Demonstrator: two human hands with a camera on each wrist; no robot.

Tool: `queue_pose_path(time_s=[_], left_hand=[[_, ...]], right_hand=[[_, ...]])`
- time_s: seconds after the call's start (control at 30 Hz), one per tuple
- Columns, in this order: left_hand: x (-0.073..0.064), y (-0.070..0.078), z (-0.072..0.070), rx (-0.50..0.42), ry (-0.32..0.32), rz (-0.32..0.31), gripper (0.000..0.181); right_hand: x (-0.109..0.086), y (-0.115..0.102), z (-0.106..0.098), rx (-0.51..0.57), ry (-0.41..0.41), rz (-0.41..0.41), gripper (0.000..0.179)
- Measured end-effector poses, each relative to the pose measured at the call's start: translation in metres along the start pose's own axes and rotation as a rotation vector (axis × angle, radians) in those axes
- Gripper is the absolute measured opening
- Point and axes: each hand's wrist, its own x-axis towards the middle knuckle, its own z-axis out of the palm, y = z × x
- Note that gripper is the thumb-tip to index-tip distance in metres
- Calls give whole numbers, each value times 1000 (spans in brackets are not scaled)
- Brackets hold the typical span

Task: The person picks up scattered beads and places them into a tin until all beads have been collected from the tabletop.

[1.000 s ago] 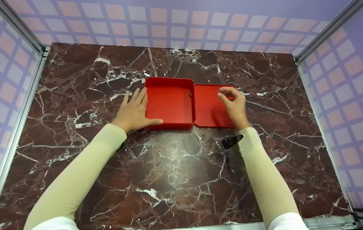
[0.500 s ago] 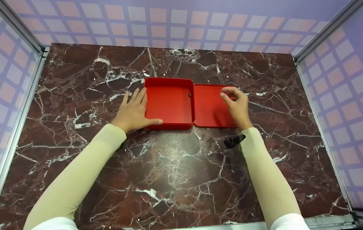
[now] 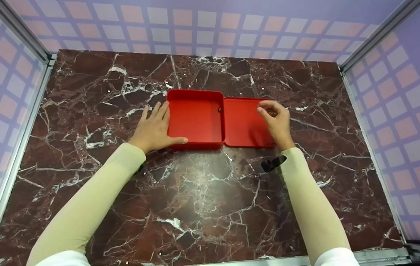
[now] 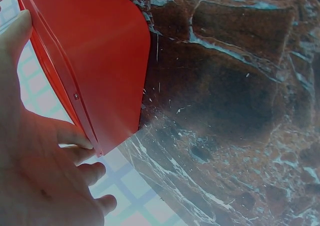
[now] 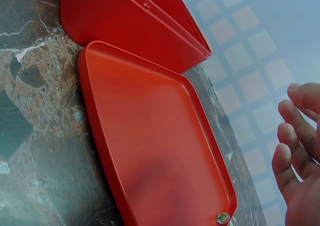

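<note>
A red box point(image 3: 195, 120) sits on the table, its inside showing a bare red floor. Flat against its right side lies a red lid point(image 3: 243, 123), inner face up. My left hand point(image 3: 152, 129) rests at the box's left side, fingers spread and straight along the wall, the thumb on the front rim. In the left wrist view the fingertips touch the edge of the box point(image 4: 110, 60). My right hand point(image 3: 278, 120) hovers over the lid's right part, its fingers loosely bent with nothing between them. In the right wrist view a small round metal piece point(image 5: 223, 218) shows at the lid's corner.
The dark red marble tabletop point(image 3: 202, 207) with white veins surrounds the box. Checkered lilac panels point(image 3: 206, 29) stand at the back and sides, joined by grey metal posts. A black wrist device point(image 3: 273, 163) hangs beside the right sleeve.
My right hand has drifted slightly to the right over the lid. The left hand, the box and the lid have stayed in place.
</note>
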Motion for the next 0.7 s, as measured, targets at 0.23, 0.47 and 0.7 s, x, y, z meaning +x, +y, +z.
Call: queue_pose_path(time_s=[0.23,0.47,0.7], left_hand=[[0,0,0,-8,-6,-3,118],[0,0,0,-2,-2,2,119],[0,0,0,1,-4,-3,120]], right_hand=[[0,-2,-5,-27,4,3,21],[0,-1,-10,-46,10,18,21],[0,3,-14,-23,15,37,23]])
